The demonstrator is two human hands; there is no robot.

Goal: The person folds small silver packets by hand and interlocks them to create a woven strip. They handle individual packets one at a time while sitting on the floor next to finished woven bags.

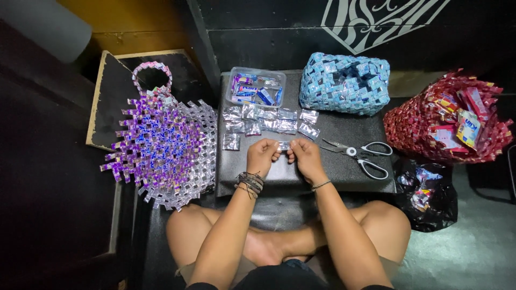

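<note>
My left hand (262, 155) and my right hand (305, 156) meet over a low black table (344, 131), and both pinch one small silvery folded wrapper piece (284, 145) between their fingertips. Just beyond the hands lie several more folded silvery wrapper pieces (258, 121) in loose rows. Behind those stands a clear plastic tub (256, 87) with blue and purple wrappers in it. White-handled scissors (360, 154) lie shut on the table, to the right of my right hand.
A purple and silver woven wrapper bag (161, 142) with a handle lies at the left. A blue woven bag (344, 83) stands at the table's back, a red woven basket (451, 118) at the right, a black plastic bag of scraps (427, 193) below it. My crossed legs are underneath.
</note>
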